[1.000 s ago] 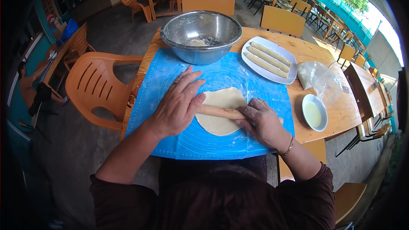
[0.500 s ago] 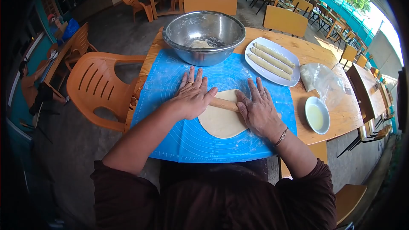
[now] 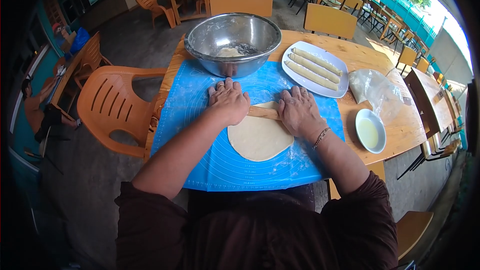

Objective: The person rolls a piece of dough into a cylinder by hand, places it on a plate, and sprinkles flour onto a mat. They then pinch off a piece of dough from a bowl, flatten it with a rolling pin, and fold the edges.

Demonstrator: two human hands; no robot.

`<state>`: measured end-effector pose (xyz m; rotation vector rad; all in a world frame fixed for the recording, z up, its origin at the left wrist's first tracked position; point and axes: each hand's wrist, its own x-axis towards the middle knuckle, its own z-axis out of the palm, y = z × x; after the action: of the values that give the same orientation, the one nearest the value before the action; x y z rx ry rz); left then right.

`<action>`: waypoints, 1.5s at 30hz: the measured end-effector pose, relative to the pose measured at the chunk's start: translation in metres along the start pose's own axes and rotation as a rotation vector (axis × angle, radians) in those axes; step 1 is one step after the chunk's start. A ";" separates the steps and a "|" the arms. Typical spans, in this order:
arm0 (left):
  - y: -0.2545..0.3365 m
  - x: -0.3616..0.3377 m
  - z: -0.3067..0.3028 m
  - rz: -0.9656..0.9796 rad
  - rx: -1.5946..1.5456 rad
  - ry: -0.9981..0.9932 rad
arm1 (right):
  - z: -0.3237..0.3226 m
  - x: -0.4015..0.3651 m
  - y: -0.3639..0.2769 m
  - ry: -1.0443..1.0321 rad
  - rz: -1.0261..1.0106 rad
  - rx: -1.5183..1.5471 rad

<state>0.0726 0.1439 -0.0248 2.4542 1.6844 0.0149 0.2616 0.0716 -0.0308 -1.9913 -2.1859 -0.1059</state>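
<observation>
A wooden rolling pin (image 3: 264,113) lies across the far part of a flat, roundish sheet of dough (image 3: 260,139). My left hand (image 3: 229,102) rests over the pin's left end, fingers curled down over it. On the right end, my right hand (image 3: 301,111) grips in the same way and hides that end. Under the dough spreads a blue pastry mat (image 3: 200,175) with printed circles and a dusting of flour. Only the middle of the pin shows between my hands.
Beyond my hands stands a steel bowl (image 3: 232,66) with some dough inside. A white plate (image 3: 342,93) holds three dough rolls (image 3: 315,65). At right are a plastic bag (image 3: 375,92) and a small bowl of pale liquid (image 3: 370,134). An orange chair (image 3: 112,107) stands at left; a person (image 3: 37,102) sits farther off.
Both hands and the rolling pin have moved slightly away from me, toward the dough's far edge. My fingers, stretched out flat before, are now curled over the pin.
</observation>
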 end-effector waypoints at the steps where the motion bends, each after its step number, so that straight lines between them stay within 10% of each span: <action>1: 0.000 0.001 0.003 -0.003 -0.034 0.035 | 0.004 0.003 0.001 0.054 -0.022 -0.028; 20: -0.012 0.022 0.011 0.008 -0.142 0.448 | 0.010 0.043 0.003 0.194 0.059 -0.060; 22: -0.022 0.007 0.004 0.250 -0.149 0.899 | -0.005 0.034 0.004 0.049 0.104 0.008; 28: -0.040 -0.036 -0.009 0.137 -0.436 0.661 | -0.011 -0.012 0.014 0.255 -0.284 0.098; 45: -0.024 -0.032 0.010 0.193 -0.269 0.290 | -0.091 -0.081 0.069 -0.248 0.005 0.829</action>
<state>0.0402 0.1214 -0.0355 2.4831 1.4200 0.6070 0.3448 -0.0169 0.0393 -1.5622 -1.8695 0.9294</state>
